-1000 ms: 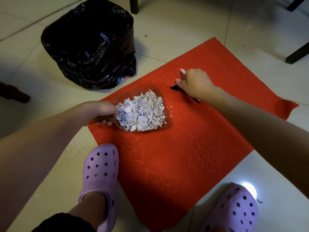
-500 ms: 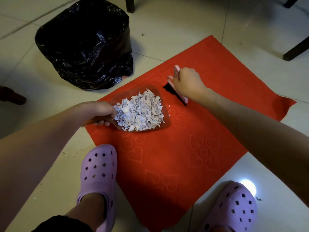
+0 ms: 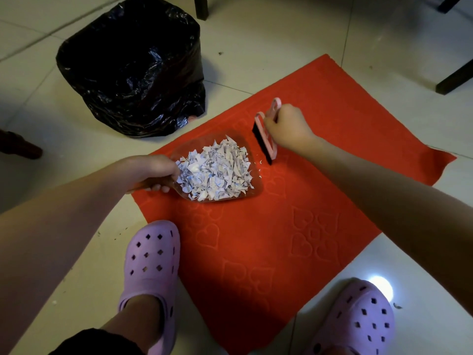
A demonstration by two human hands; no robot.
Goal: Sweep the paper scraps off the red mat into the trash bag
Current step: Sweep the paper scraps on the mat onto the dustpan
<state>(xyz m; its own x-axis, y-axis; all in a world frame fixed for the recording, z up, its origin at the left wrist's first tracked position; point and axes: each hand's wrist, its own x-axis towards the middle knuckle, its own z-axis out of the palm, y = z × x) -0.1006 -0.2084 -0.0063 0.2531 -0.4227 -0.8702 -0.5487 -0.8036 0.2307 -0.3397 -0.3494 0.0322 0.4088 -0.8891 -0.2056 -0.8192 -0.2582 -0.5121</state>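
Observation:
A red mat (image 3: pixel 268 226) with embossed hearts lies on the tiled floor. On its far left part sits a clear dustpan (image 3: pixel 257 187) heaped with white paper scraps (image 3: pixel 216 172). My left hand (image 3: pixel 151 171) grips the dustpan's handle. My right hand (image 3: pixel 288 129) holds a small pink brush (image 3: pixel 267 135) with black bristles, which stands on the mat just right of the pan's mouth. A few tiny scraps (image 3: pixel 259 162) lie between brush and pan. The black trash bag (image 3: pixel 133 70) stands open on the floor beyond the mat's left corner.
My feet in purple clogs, the left one (image 3: pixel 151 262) and the right one (image 3: pixel 358 319), stand at the mat's near edges. Dark furniture legs stand at the top (image 3: pixel 202 7), at the right (image 3: pixel 454 78) and at the far left (image 3: pixel 20 147).
My right hand has tipped the brush upright and drawn it nearer the dustpan's mouth. The left hand and the pan have stayed put.

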